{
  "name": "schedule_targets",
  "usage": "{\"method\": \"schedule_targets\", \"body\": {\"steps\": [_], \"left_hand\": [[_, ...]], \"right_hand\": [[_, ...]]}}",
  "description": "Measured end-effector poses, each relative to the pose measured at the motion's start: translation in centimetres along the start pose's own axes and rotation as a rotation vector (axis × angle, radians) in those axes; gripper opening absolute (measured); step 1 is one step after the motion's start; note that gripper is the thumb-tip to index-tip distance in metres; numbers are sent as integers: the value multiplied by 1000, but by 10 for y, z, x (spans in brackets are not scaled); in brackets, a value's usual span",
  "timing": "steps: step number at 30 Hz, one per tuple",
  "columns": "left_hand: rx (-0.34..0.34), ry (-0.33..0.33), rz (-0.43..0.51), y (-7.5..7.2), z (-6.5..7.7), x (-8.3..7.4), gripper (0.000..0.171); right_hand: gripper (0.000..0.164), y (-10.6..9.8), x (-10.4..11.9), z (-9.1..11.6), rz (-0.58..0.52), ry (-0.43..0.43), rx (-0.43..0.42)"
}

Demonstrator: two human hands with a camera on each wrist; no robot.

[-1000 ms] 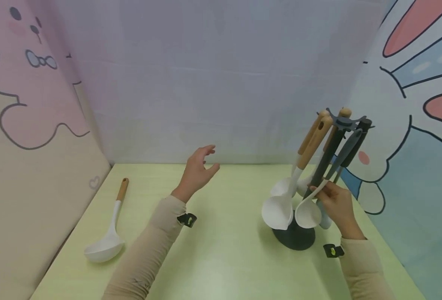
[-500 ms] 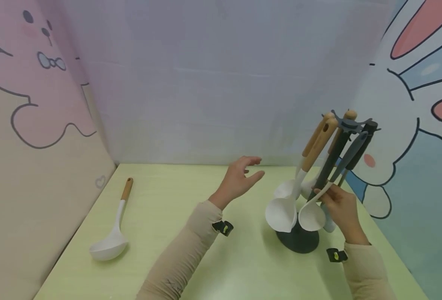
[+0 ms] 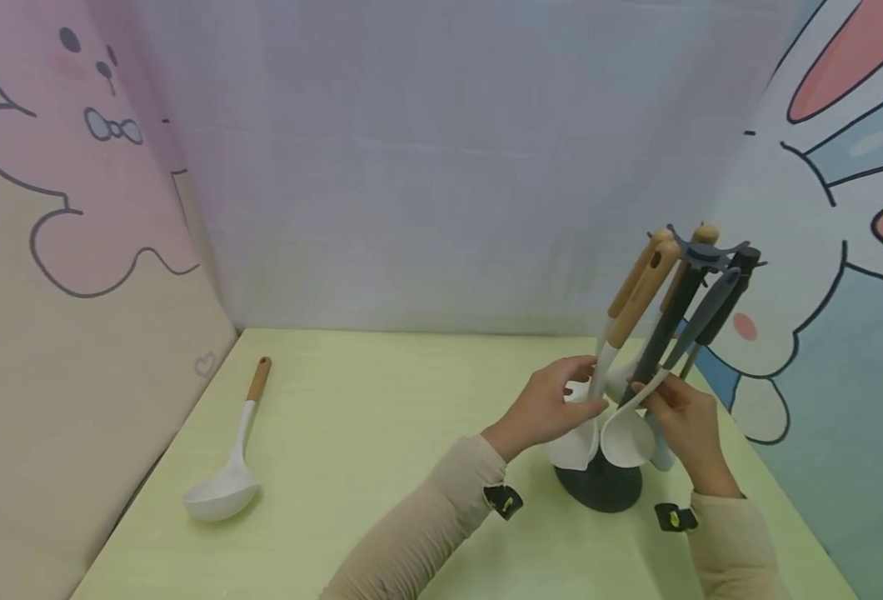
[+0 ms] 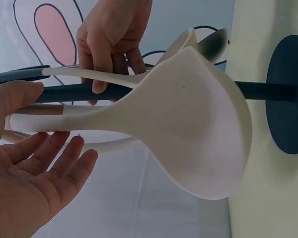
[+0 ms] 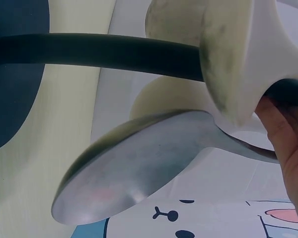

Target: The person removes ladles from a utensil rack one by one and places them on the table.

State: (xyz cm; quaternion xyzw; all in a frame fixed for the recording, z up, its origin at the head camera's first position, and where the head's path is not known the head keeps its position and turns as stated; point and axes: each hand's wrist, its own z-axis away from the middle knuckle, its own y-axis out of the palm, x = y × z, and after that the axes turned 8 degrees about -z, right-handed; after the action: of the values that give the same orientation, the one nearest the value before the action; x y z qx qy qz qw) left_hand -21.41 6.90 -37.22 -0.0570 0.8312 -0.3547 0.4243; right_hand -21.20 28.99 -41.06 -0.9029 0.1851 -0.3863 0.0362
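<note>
A dark utensil rack (image 3: 599, 487) stands on the right side of the table, several utensils hanging from its top. My right hand (image 3: 685, 429) grips the rack's dark post (image 5: 124, 54), behind a small white ladle (image 3: 627, 437) with a grey handle. My left hand (image 3: 550, 408) is at the white neck of a wooden-handled ladle (image 4: 198, 124). Its thumb lies on one side of the neck and its loosely spread fingers on the other. That ladle's wide white bowl faces the left wrist camera. A metal spoon (image 5: 129, 173) hangs close to my right hand.
Another white ladle (image 3: 224, 492) with a wooden handle lies on the left of the pale green table (image 3: 366, 417). A plain cloth (image 3: 411, 167) closes off the back, and printed cloths hang at both sides.
My left hand has travelled right across the table to the wooden-handled ladle on the rack. My right hand has kept its hold on the post. The view has shifted slightly.
</note>
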Motion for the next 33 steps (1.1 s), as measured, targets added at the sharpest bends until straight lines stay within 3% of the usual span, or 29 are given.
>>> {"method": "schedule_targets", "body": {"steps": [8, 14, 19, 26, 33], "left_hand": [[3, -38, 57, 22, -1, 19, 40], [-48, 22, 34, 32, 3, 29, 32], [-83, 77, 18, 34, 5, 30, 27], [-80, 92, 72, 33, 8, 29, 27], [-98, 125, 44, 32, 9, 30, 26]], "right_hand": [[19, 1, 0, 1, 1, 13, 3], [18, 1, 1, 2, 8, 35, -1], [16, 2, 3, 3, 17, 55, 6], [19, 1, 0, 4, 22, 38, -8], [18, 1, -1, 4, -4, 10, -5]]}}
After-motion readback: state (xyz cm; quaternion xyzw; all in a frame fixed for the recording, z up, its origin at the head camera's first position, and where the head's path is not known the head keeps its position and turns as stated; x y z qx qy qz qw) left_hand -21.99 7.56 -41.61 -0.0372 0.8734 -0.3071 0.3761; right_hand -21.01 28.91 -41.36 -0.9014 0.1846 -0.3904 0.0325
